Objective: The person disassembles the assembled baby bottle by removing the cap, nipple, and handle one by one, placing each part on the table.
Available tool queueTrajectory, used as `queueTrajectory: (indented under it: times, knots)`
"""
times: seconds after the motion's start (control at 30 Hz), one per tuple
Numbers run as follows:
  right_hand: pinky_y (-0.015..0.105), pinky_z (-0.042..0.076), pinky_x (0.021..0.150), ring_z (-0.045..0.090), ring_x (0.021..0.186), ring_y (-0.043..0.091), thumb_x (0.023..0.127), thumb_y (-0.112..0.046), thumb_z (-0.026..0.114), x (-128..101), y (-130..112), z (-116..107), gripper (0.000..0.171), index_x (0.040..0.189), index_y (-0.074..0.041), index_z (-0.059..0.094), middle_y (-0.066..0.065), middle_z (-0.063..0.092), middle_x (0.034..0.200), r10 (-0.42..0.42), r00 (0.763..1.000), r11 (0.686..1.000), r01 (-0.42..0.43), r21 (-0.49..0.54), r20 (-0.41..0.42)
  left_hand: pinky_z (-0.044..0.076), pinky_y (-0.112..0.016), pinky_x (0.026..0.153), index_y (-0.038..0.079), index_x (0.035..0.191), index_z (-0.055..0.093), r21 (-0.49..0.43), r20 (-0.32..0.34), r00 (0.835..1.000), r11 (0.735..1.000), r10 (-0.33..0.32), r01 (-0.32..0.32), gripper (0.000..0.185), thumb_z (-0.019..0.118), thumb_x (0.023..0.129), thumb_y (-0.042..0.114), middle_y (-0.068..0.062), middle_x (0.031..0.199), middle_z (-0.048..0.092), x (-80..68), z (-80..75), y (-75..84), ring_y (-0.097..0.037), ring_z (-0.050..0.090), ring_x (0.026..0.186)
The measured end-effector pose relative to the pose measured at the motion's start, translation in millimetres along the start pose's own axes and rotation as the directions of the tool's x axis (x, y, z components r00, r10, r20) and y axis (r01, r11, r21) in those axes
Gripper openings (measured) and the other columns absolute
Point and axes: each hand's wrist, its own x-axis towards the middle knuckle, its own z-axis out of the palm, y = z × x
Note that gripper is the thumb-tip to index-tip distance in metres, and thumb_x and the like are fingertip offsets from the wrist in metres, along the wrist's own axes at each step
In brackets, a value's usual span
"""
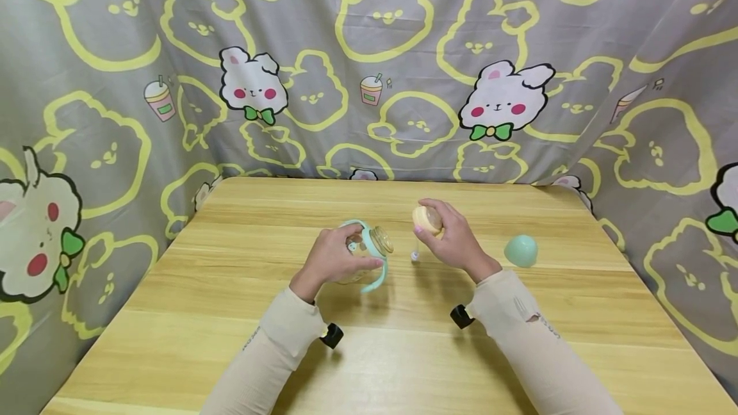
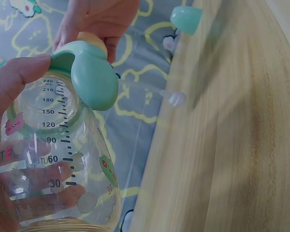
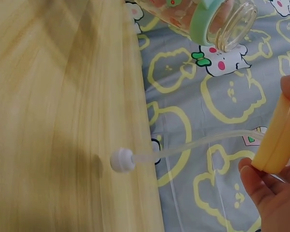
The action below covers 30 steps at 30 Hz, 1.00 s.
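My left hand point(image 1: 336, 253) grips a clear baby bottle point(image 2: 53, 159) with mint-green handles point(image 1: 377, 277) and printed volume marks. The bottle is tilted, its uncapped threaded neck point(image 3: 234, 26) facing right. In my right hand point(image 1: 455, 239) is a yellow nipple collar point(image 1: 425, 220), pinched at its edge by thumb and fingers. From its underside a clear straw point(image 3: 183, 147) hangs down to a white weighted end point(image 3: 122, 160), close over the table. The collar and straw are apart from the bottle. Part of the collar is hidden behind my fingers.
A mint-green domed cap point(image 1: 521, 251) rests on the wooden table point(image 1: 392, 351), to the right of my right hand. Grey patterned curtain point(image 1: 311, 114) hangs behind the table and along both sides.
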Motion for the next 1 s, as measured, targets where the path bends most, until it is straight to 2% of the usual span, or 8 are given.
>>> queueTrajectory:
  times: [0.43,0.67,0.87,1.0]
  knots:
    - [0.052,0.047,0.085,0.057,0.106,0.035,0.091,-0.019,0.066,-2,1,-8,0.05,0.135,-0.003,0.049,0.022,0.053,0.13,0.062,0.998,0.998,-0.061,-0.011,0.03,0.051,-0.039,0.076,0.009,0.109,0.066,0.014,-0.006,1.0,1.0,0.027,-0.027,0.059,0.083,0.069,0.049,0.0,0.095,0.069,2.1,-0.9,2.1,-0.02,0.064,0.083]
    - [0.05,0.047,0.083,0.058,0.102,0.034,0.09,-0.021,0.067,-6,5,-11,0.05,0.134,-0.004,0.05,0.022,0.055,0.128,0.078,0.997,0.997,-0.077,-0.019,0.028,0.051,-0.036,0.074,0.012,0.106,0.066,0.021,0.013,1.0,1.0,0.016,-0.016,0.055,0.083,0.07,0.05,0.002,0.094,0.068,4.1,-0.1,3.4,-0.013,0.061,0.077]
    - [0.052,0.046,0.085,0.056,0.105,0.034,0.091,-0.023,0.067,-9,12,-13,0.051,0.136,-0.005,0.049,0.021,0.054,0.129,0.112,0.993,0.993,-0.111,-0.029,0.028,0.051,-0.037,0.075,0.011,0.108,0.066,0.014,0.008,1.0,0.999,0.029,-0.029,0.056,0.082,0.07,0.049,0.001,0.095,0.069,4.6,0.9,3.9,-0.013,0.062,0.075]
    - [0.049,0.047,0.08,0.057,0.1,0.032,0.09,-0.022,0.067,-13,16,-13,0.051,0.135,-0.003,0.05,0.021,0.056,0.124,0.106,0.994,0.994,-0.105,-0.036,0.029,0.05,-0.037,0.074,0.01,0.107,0.067,0.003,0.014,1.0,1.0,0.02,-0.02,0.056,0.083,0.069,0.048,-0.001,0.094,0.069,0.2,1.9,3.5,-0.013,0.06,0.074]
